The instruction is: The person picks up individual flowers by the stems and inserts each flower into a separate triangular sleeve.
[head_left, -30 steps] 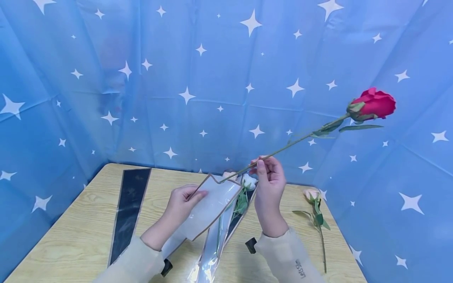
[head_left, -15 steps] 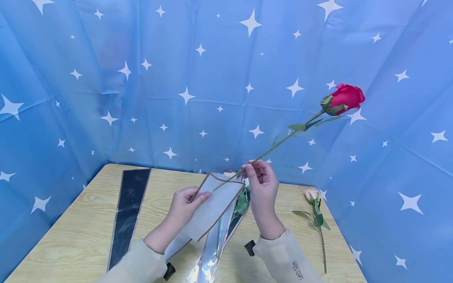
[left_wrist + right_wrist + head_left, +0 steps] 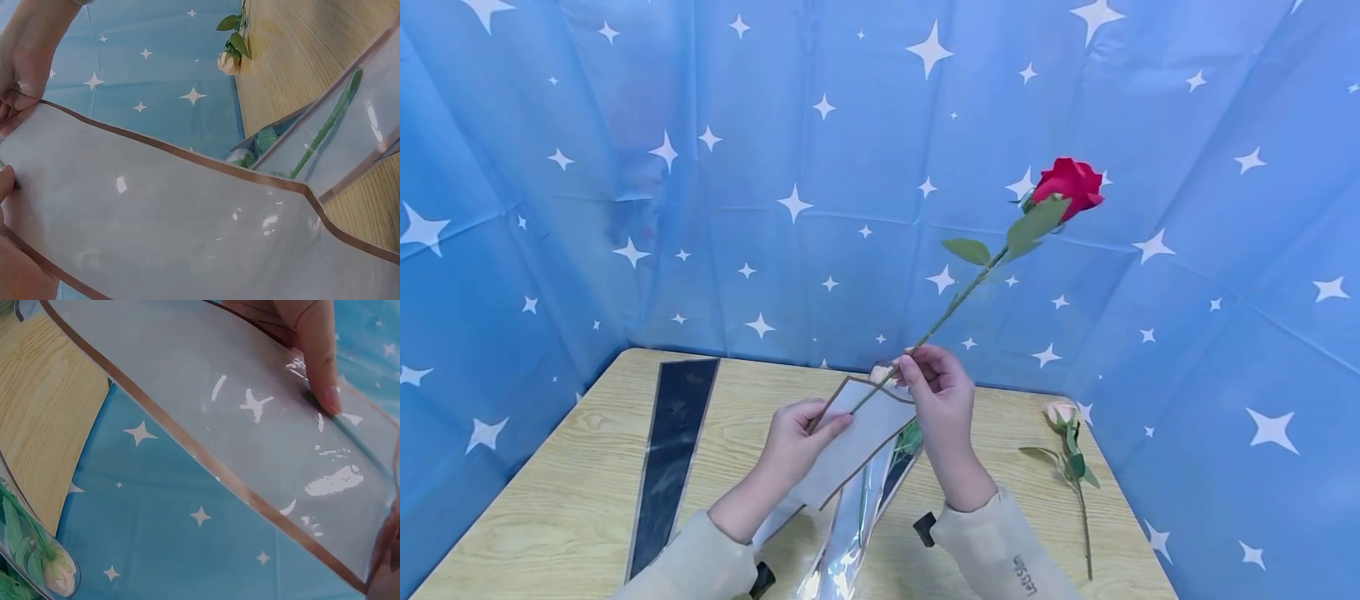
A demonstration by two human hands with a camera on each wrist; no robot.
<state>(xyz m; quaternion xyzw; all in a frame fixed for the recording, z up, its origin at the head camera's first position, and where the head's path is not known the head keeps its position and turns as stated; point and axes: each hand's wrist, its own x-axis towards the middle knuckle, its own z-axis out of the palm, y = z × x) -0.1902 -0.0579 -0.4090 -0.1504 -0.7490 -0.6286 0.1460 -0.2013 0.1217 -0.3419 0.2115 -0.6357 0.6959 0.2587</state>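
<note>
My left hand (image 3: 793,442) pinches the side edge of a translucent white flower sleeve (image 3: 868,437) with a brown border, its thumb lying on the front face. Between the fingertips and thumb of my right hand (image 3: 943,408) is the stem of a red rose (image 3: 1067,187), gripped low, just above the sleeve's upper opening. The bloom leans up and to the right, with green leaves below it. In the right wrist view the stem's lower end (image 3: 362,447) shows through the plastic, ending near my left thumb. Curled fingers of the left hand are hidden behind the sleeve.
Under the held sleeve, pale roses in a clear sleeve (image 3: 853,525) lie on the wooden table (image 3: 550,475). A dark flat sleeve (image 3: 673,458) is at the left. One loose pale rose (image 3: 1062,412) lies at the right. A blue star-patterned curtain (image 3: 850,167) stands behind.
My right hand has moved left and slightly down, bringing the rose toward the sleeve and tilting it more upright. The stem's end has gone from the sleeve's opening to farther down within it.
</note>
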